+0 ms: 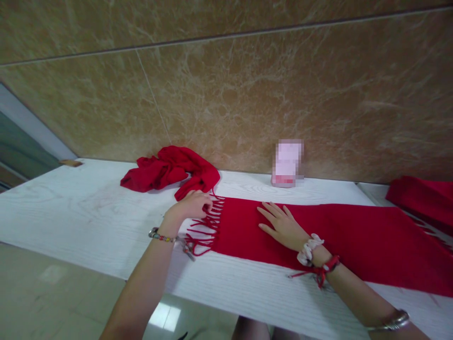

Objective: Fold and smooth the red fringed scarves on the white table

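Observation:
A long red scarf (354,236) lies flat across the white table (88,208), its fringed end (205,226) toward the left. My left hand (193,205) rests at the fringe with fingers curled, pinching the tassels near the scarf's far corner. My right hand (281,224) lies flat and open on the scarf, fingers spread, pressing the cloth down. Beaded bracelets are on my left wrist; a white scrunchie and red string are on the right.
A crumpled red scarf (170,172) lies at the back by the marble wall. A small pink box (287,163) stands against the wall. More red cloth (424,198) lies at the far right. The table's near edge drops to a tiled floor.

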Available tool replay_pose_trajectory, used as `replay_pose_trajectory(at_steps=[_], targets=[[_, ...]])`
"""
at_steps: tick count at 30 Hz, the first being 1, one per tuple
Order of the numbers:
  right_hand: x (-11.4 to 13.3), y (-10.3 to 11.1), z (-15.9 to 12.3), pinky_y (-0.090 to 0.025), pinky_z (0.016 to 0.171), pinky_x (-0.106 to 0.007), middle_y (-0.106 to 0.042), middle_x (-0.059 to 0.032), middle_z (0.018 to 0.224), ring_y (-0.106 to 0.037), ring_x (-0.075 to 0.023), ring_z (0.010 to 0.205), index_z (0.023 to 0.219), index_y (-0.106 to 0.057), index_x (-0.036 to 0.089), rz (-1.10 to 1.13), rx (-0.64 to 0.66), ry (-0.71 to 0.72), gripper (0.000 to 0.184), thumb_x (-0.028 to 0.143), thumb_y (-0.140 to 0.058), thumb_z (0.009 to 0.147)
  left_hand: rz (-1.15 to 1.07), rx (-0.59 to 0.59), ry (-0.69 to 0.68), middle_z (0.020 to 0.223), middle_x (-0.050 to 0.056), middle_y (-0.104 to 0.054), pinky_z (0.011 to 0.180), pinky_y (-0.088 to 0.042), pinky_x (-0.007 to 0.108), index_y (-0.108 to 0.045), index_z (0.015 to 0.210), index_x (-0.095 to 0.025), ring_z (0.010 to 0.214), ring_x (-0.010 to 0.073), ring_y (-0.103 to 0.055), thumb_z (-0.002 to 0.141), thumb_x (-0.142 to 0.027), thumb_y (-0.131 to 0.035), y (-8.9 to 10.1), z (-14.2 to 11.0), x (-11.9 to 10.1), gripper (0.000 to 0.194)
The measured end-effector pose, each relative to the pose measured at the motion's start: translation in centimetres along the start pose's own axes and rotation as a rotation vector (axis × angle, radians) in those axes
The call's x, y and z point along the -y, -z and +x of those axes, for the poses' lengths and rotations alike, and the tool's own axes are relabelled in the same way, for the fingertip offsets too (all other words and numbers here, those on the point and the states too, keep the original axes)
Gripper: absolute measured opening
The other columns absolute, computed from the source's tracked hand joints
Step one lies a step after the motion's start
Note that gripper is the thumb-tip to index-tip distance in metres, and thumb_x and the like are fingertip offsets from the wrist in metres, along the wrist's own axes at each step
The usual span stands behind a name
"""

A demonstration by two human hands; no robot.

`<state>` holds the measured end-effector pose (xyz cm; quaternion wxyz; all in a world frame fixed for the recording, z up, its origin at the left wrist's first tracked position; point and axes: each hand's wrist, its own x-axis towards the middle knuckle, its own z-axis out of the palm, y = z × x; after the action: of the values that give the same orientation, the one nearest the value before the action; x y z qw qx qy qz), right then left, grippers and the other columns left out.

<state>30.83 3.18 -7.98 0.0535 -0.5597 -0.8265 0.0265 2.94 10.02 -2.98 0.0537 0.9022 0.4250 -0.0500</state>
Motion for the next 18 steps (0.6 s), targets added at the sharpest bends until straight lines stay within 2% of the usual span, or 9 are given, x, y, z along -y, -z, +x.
replay_pose_trajectory(at_steps=[3, 5, 6, 8, 10, 12, 14, 16, 18], targets=[[0.0, -0.1, 0.0, -0.023, 0.101, -0.052, -0.031, -0.0075, 0.14, -0.023, -0.0255, 0.129, 0.131, -0.037, 0.02, 0.0, 0.004, 0.0, 0.05, 0.043, -0.033, 0.087, 0.052, 0.067, 0.34, 0.084, 0.001, -0.063, 0.07, -0.041, 0.028, -0.066, 0.07, -0.022, 0.082, 0.0196, -0.056, 0.063, -0.01, -0.052, 0.8, -1.5, 1.8, 0.02], [0.0, 0.0, 0.0, -0.023, 0.101, -0.052, -0.031, -0.0075, 0.14, -0.023, -0.0256, 0.129, 0.131, -0.037, 0.02, -0.005, 0.005, -0.002, 0.05, 0.042, -0.032, 0.087, 0.062, 0.012, 0.389, 0.087, 0.003, -0.062, 0.071, -0.042, 0.029, -0.066, 0.075, -0.021, 0.084, 0.0209, -0.056, 0.064, -0.009, -0.051, 1.2, -1.9, 2.0, 0.023], [0.0, 0.0, 0.0, -0.023, 0.101, -0.052, -0.031, -0.0076, 0.14, -0.024, -0.0257, 0.129, 0.131, -0.037, 0.02, -0.01, 0.006, -0.002, 0.05, 0.042, -0.032, 0.087, 0.051, -0.043, 0.324, 0.089, 0.004, -0.062, 0.074, -0.042, 0.029, -0.066, 0.078, -0.02, 0.085, 0.0206, -0.055, 0.065, -0.009, -0.05, 1.3, -1.8, 1.6, 0.024], [0.1, 0.0, 0.1, -0.023, 0.101, -0.052, -0.031, -0.0076, 0.14, -0.024, -0.0259, 0.129, 0.131, -0.037, 0.019, -0.02, 0.012, -0.001, 0.05, 0.042, -0.032, 0.087, -0.033, -0.095, 0.053, 0.092, 0.003, -0.062, 0.08, -0.04, 0.027, -0.064, 0.081, -0.019, 0.087, 0.018, -0.054, 0.066, -0.008, -0.052, 1.2, -1.1, 0.2, 0.023], [0.1, 0.1, 0.1, -0.023, 0.101, -0.052, -0.031, -0.0075, 0.14, -0.024, -0.0261, 0.128, 0.131, -0.037, 0.019, -0.025, 0.018, 0.0, 0.05, 0.042, -0.032, 0.087, -0.14, -0.016, -0.199, 0.09, 0.002, -0.062, 0.079, -0.04, 0.023, -0.063, 0.081, -0.018, 0.085, 0.0153, -0.054, 0.065, -0.008, -0.054, 0.7, -0.1, -1.4, 0.021], [0.1, 0.1, 0.1, -0.023, 0.101, -0.052, -0.031, -0.0077, 0.14, -0.024, -0.0263, 0.128, 0.131, -0.037, 0.019, -0.024, 0.014, 0.002, 0.05, 0.042, -0.032, 0.087, -0.176, 0.089, -0.244, 0.084, 0.0, -0.062, 0.071, -0.041, 0.02, -0.063, 0.078, -0.019, 0.077, 0.0138, -0.054, 0.063, -0.008, -0.054, 0.1, 0.4, -2.1, 0.02], [0.1, 0.0, 0.1, -0.024, 0.101, -0.053, -0.032, -0.0081, 0.139, -0.025, -0.0264, 0.128, 0.131, -0.037, 0.019, -0.022, 0.004, 0.005, 0.05, 0.042, -0.032, 0.087, -0.134, 0.127, -0.104, 0.076, -0.001, -0.062, 0.063, -0.04, 0.02, -0.064, 0.072, -0.018, 0.069, 0.0134, -0.053, 0.061, -0.007, -0.054, -0.4, 0.2, -1.3, 0.019], [0.0, -0.1, 0.0, -0.024, 0.1, -0.053, -0.032, -0.0087, 0.139, -0.025, -0.0265, 0.128, 0.131, -0.038, 0.019, -0.019, -0.003, 0.01, 0.05, 0.042, -0.032, 0.087, -0.082, 0.111, 0.099, 0.069, 0.0, -0.061, 0.057, -0.039, 0.02, -0.063, 0.064, -0.018, 0.064, 0.0134, -0.053, 0.06, -0.007, -0.053, -0.6, -0.6, 0.7, 0.016], [0.0, -0.1, 0.0, -0.025, 0.1, -0.053, -0.033, -0.009, 0.139, -0.025, -0.0265, 0.128, 0.131, -0.038, 0.019, -0.017, -0.006, 0.012, 0.05, 0.042, -0.032, 0.087, -0.068, 0.076, 0.221, 0.062, 0.0, -0.059, 0.054, -0.037, 0.02, -0.062, 0.06, -0.017, 0.06, 0.0133, -0.052, 0.059, -0.007, -0.053, -0.5, -1.7, 2.9, 0.014]])
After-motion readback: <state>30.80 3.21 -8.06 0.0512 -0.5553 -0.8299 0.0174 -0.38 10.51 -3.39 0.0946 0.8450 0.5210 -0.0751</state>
